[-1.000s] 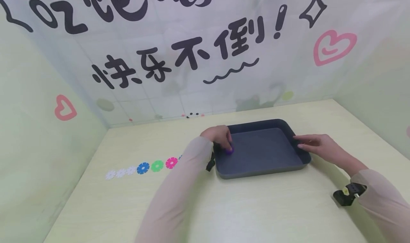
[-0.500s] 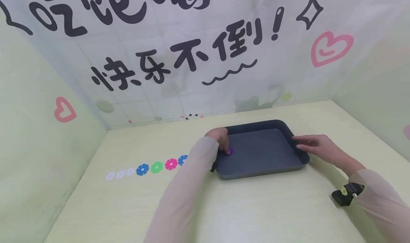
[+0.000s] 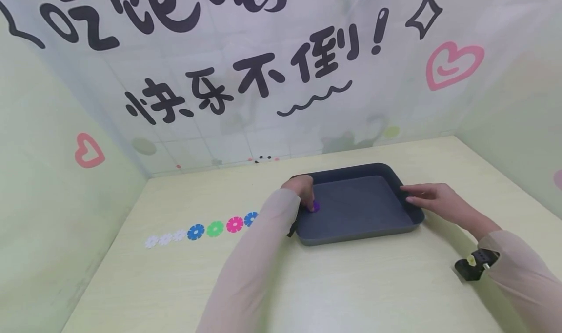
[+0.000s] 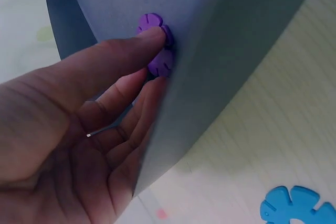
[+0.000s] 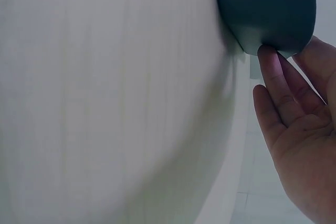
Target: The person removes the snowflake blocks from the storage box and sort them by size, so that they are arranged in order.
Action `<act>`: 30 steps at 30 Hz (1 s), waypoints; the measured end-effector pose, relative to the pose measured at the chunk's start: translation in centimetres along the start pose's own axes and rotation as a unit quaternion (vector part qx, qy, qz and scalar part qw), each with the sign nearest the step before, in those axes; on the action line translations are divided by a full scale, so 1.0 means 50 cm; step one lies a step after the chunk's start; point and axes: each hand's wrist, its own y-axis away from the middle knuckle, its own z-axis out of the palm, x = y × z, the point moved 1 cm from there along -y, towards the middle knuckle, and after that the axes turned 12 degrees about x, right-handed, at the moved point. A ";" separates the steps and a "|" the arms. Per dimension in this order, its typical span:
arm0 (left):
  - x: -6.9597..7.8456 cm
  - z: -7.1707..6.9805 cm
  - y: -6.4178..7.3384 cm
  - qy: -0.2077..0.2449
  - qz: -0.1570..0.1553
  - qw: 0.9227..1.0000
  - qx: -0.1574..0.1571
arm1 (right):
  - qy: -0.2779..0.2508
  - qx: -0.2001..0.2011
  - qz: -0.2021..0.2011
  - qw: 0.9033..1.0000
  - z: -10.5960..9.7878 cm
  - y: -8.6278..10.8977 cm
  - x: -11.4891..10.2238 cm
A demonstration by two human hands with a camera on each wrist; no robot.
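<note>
At the left end of the dark grey tray, my left hand reaches over the wall and pinches a purple flower-shaped disc close to the tray floor. In the left wrist view the thumb lies across the notched purple plastic, with fingertips behind it partly hidden. My right hand holds the tray's right wall between thumb and fingers. From the right wrist view, fingertips touch the outer wall and the thumb passes behind the rim.
Left of the tray runs a row of flower-shaped discs: several white ones, a blue one, a green one, a pink one and another blue one partly behind the left sleeve. A printed wall sheet stands behind the pale table.
The left hand and forearm have shifted slightly right, uncovering the second blue disc. The purple disc stays at the tray's left end. The right hand keeps its hold on the wall.
</note>
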 end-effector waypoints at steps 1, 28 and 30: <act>0.000 0.000 -0.001 -0.001 0.001 1.000 -0.001 | 0.001 0.000 0.000 1.000 0.000 0.000 0.000; -0.005 0.000 0.000 -0.008 0.029 0.999 -0.034 | -0.002 -0.001 0.003 1.000 -0.001 0.001 -0.003; -0.009 -0.001 0.001 0.011 0.040 0.998 -0.039 | -0.001 -0.002 0.005 1.000 -0.001 0.001 -0.002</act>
